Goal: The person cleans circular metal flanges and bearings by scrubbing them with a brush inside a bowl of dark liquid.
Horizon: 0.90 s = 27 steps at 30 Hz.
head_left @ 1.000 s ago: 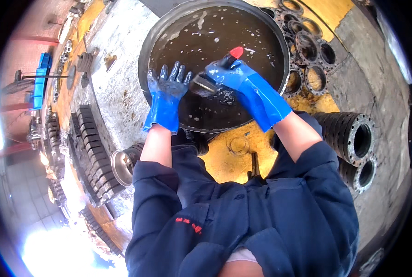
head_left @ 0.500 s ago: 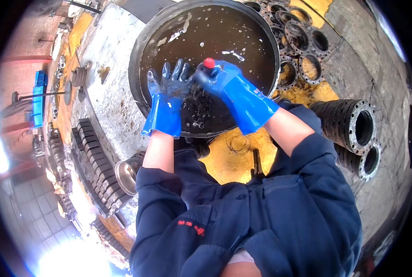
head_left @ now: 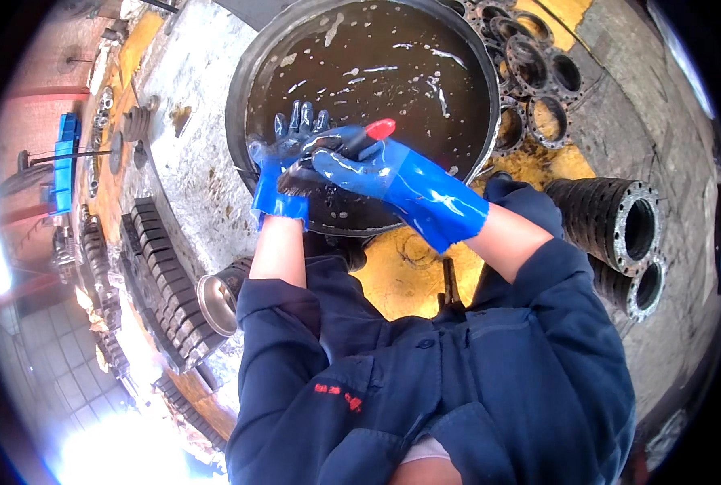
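Both hands wear wet blue rubber gloves with dark grime on the fingers. My right hand (head_left: 352, 168) is closed around a brush (head_left: 379, 128) with a red-ended handle. Its dark bristles (head_left: 295, 181) lie against the blue cuff of the other glove. My left hand (head_left: 297, 128) is held open with the fingers stretched out and part of the palm hidden behind the brush and the right glove. Beneath both hands stands a round dark tub (head_left: 238, 105) of murky brown liquid (head_left: 360, 48) with foam flecks on top.
To the right, flanged metal rings (head_left: 530, 69) lie heaped, and ring stacks (head_left: 607, 217) stand nearer. On the left are a row of dark ribbed blocks (head_left: 166, 279), a metal cup-shaped part (head_left: 217, 305) and a blue bin (head_left: 66, 162). A yellow surface (head_left: 393, 279) shows below the tub.
The brush has swung from nearly upright to lying slanted, its bristles now at the left glove's cuff. The right hand has moved slightly down and left. The left hand stays open.
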### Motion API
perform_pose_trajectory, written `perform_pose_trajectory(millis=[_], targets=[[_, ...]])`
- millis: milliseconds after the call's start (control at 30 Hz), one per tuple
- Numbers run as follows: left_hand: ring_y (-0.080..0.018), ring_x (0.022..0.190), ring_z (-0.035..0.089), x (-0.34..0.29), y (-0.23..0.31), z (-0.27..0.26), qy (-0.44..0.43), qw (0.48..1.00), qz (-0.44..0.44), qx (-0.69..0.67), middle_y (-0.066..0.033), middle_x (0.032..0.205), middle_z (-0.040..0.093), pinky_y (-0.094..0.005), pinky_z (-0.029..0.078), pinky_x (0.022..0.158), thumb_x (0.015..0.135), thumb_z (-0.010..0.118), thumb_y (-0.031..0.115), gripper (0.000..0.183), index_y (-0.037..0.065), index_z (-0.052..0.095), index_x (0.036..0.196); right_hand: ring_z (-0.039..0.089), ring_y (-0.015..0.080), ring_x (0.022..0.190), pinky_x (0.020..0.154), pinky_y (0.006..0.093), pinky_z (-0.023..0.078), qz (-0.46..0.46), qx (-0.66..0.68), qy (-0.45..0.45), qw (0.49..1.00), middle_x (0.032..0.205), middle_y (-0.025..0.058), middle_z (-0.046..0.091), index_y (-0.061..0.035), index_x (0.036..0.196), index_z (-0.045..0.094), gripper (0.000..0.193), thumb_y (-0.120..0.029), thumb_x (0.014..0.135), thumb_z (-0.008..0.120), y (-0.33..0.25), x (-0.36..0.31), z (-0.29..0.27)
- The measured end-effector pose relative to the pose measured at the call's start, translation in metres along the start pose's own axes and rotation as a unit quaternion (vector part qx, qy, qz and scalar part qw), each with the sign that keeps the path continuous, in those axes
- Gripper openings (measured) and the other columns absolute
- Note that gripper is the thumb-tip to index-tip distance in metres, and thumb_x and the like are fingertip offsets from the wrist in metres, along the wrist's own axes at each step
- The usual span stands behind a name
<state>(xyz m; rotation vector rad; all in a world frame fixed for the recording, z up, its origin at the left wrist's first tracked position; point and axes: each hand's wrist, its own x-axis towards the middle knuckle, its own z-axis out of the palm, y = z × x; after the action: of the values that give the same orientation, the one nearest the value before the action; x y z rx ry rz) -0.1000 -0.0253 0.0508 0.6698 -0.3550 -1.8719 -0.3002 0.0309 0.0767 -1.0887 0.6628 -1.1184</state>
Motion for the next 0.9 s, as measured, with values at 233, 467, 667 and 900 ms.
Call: perform_pose_trajectory(millis=[233, 467, 667, 900], targets=[[-0.0413, 0.161, 0.025, 0.042, 0.001, 0.025, 0.123, 0.972, 0.010, -0.201, -0.0172, 0.175, 0.028, -0.0775, 0.012, 0.125, 0.101, 0.032, 0.080, 0.087, 0.023, 0.032, 0.167, 0.075, 0.0147, 0.093, 0.087, 0.0338, 0.060, 0.072, -0.090, 0.216, 0.970, 0.099, 0.0084, 0.080, -0.0024, 0.112, 0.076, 0.025, -0.024, 0.101, 0.072, 0.030, 0.032, -0.057], [-0.0432, 0.160, 0.026, 0.019, 0.003, 0.010, 0.062, 0.995, 0.014, -0.082, -0.0175, 0.174, 0.029, -0.0784, 0.012, 0.124, 0.100, 0.035, 0.079, 0.087, 0.022, 0.032, 0.166, 0.073, 0.0149, 0.100, 0.093, 0.0307, 0.059, -0.140, -0.106, 0.032, 0.984, 0.105, 0.0085, 0.079, -0.0021, 0.120, 0.075, 0.021, -0.012, 0.102, 0.070, 0.002, -0.006, 0.002], [-0.0405, 0.164, 0.015, 0.030, -0.009, 0.059, 0.113, 0.991, -0.029, -0.066, -0.0113, 0.178, 0.020, -0.0787, 0.012, 0.123, 0.099, 0.036, 0.080, 0.091, 0.027, 0.019, 0.171, 0.076, 0.0181, 0.091, 0.087, 0.0348, 0.061, 0.044, -0.085, 0.239, 0.966, 0.107, 0.0107, 0.080, -0.0025, 0.115, 0.074, 0.025, -0.022, 0.101, 0.071, 0.046, 0.025, -0.073], [-0.0356, 0.160, 0.027, 0.019, 0.009, 0.030, 0.140, 0.984, -0.071, -0.080, 0.0035, 0.175, 0.031, -0.0806, 0.008, 0.123, 0.104, 0.031, 0.074, 0.074, 0.036, 0.030, 0.168, 0.069, 0.0108, 0.098, 0.092, 0.0283, 0.057, -0.055, -0.062, 0.032, 0.996, 0.110, 0.0071, 0.079, -0.0052, 0.122, 0.075, 0.024, -0.014, 0.100, 0.072, -0.005, -0.006, -0.003]])
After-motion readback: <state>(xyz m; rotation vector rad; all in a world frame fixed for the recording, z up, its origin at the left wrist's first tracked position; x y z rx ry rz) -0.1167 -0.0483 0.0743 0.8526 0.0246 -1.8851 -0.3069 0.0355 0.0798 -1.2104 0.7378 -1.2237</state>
